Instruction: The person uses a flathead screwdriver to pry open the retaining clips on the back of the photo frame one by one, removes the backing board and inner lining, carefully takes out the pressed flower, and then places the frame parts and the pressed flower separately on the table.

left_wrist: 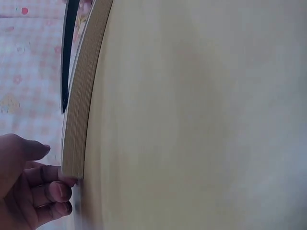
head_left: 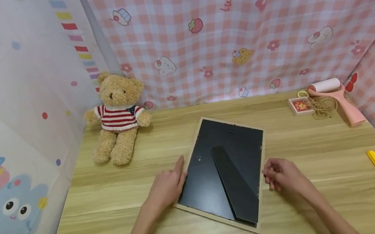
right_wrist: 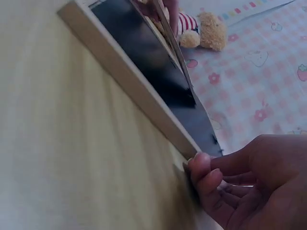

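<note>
While the picture frame [head_left: 205, 178] lies back-up mid-table [head_left: 88, 216], steadying it seems the step in hand.
Head: left hand [head_left: 167, 185] relaxed against its left side, right hand [head_left: 284, 174] curled at its right. Left wrist: thumb spread from fingers. Right wrist: fingertips bunched narrow, any hold unclear; the next move likely calls for firmer grip.

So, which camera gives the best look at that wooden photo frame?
The head camera: from above, it shows nearly the whole back of the wooden photo frame, including its black leg. The left wrist view catches just a side edge and the leg's thin profile; the right wrist view shows one side and part of the back, slanted.
</note>
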Demonstrator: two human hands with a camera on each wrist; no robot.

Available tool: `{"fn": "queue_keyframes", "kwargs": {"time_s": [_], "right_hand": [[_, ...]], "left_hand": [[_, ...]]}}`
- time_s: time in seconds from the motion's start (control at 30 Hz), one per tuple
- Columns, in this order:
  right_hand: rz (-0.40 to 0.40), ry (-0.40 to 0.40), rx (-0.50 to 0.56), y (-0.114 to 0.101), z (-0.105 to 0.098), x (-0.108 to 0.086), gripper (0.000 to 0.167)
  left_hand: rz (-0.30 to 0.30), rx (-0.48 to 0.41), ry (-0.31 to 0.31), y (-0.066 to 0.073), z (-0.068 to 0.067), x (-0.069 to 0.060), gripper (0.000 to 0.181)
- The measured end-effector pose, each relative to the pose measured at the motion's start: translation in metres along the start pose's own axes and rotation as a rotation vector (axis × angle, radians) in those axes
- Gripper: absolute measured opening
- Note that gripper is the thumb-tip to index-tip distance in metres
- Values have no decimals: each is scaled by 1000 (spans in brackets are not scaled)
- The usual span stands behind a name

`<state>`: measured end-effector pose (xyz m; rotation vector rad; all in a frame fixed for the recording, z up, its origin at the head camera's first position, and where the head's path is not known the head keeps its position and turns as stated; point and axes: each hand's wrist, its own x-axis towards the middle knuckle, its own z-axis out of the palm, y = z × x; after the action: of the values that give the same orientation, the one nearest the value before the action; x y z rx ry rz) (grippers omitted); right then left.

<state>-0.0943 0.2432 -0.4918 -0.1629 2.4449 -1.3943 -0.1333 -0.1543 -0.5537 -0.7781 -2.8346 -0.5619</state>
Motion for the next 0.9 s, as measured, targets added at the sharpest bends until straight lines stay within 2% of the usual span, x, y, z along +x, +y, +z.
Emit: {"fn": "queue_keyframes", "kwargs": {"time_s": [0.2,0.33,0.5,0.57,0.7,0.8,0.9], "right_hand": [[-35,1,-82,-6,-6,17,13],[-66,1,-131,-9,-6,29,13],[-97,-3,-185,-13,-6,42,13],[-106,-7,-199,-15,-6,45,13],[-98,-12,-212,-18,-4,50,12],[-94,-18,-201,-20,-1,52,11],[-95,-25,-199,-22,0,52,10]], "left_hand": [[-44,-70,-40,21,-11,-11,51],[-45,-54,-68,28,-11,-17,52],[-74,-31,-41,32,-5,-23,56],[-82,-33,-50,34,-5,-26,59],[-96,-62,-65,45,-15,-34,62],[-108,-40,-46,50,-23,-37,63],[-124,-33,-33,49,-24,-38,65]]}}
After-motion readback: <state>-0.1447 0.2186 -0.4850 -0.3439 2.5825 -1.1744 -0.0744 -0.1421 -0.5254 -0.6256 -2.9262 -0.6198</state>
